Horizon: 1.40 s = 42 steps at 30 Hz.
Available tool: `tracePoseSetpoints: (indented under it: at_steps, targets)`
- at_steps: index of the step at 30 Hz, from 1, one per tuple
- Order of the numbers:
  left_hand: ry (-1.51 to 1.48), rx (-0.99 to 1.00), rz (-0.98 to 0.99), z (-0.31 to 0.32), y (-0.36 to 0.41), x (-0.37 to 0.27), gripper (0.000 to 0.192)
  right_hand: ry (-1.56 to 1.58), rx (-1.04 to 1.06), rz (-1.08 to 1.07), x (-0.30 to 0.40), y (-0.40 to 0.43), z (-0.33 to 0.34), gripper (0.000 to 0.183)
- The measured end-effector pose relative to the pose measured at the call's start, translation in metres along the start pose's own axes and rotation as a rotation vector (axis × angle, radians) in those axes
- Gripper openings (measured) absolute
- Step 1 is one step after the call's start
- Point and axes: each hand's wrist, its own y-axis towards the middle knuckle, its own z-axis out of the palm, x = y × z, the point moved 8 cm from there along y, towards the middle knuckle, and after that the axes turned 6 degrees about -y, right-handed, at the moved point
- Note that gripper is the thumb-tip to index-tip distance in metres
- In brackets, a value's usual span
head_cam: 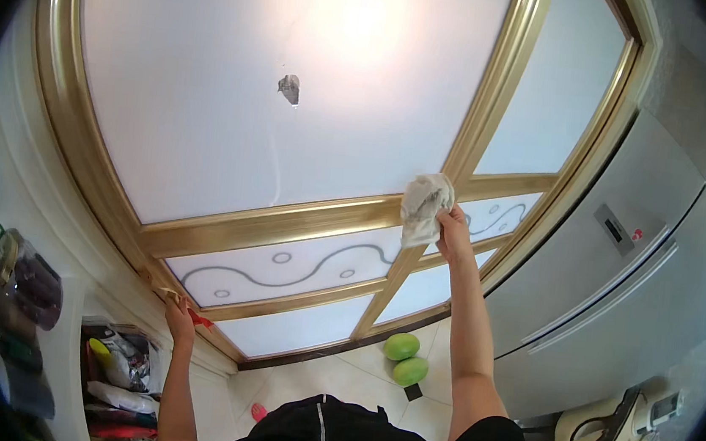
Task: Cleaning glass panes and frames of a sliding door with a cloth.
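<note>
My right hand [454, 233] grips a crumpled, greyish-white cloth [423, 208] against the gold-coloured frame [414, 217] of a sliding door with frosted glass panels [222, 118]. The cloth lies where the upright and the cross rail meet. Lower on the left, my left hand [179, 320] is at the door's left upright, its fingers bent. A red ribbon [200, 319] hangs beside those fingers, and a pale strip shows above them. Exactly what they hold is hidden. A dark, torn-looking patch [290, 89] marks the large upper pane.
Two green melons [401, 346] rest on the tiled floor [324, 387] by the door's dark sill. A silver refrigerator [584, 268] stands at right, near a chair [600, 435]. Shelves at left hold jars [34, 292] and packed bags [119, 396].
</note>
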Motion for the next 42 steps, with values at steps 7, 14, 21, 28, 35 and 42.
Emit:
tracePoseSetpoints:
  at_steps: [7, 14, 21, 28, 35, 42]
  targets:
    - [0.049, -0.035, 0.009, 0.007, 0.002, 0.013, 0.028, -0.181, 0.204, -0.095, 0.037, -0.011, -0.006, 0.029]
    - [0.052, -0.133, 0.035, 0.009, 0.002, 0.022, 0.027, -0.836, -0.117, -0.381, 0.1, 0.027, -0.031, 0.023]
    - [-0.096, -0.183, -0.108, 0.0, 0.001, 0.025, 0.022, -0.735, -0.509, -0.737, 0.124, 0.028, 0.025, 0.049]
    - [-0.357, -0.046, -0.175, 0.012, -0.01, 0.005, 0.045, -1.012, -0.712, -0.9, 0.135, 0.057, 0.029, 0.056]
    - [-0.081, -0.095, 0.148, 0.031, 0.007, 0.074, 0.033, -0.983, -0.743, -1.319, 0.374, 0.132, 0.059, 0.045]
    - [-0.722, -0.031, -0.27, 0.059, -0.002, 0.081, 0.03, -0.997, -0.907, -1.097, 0.58, 0.187, 0.047, 0.025]
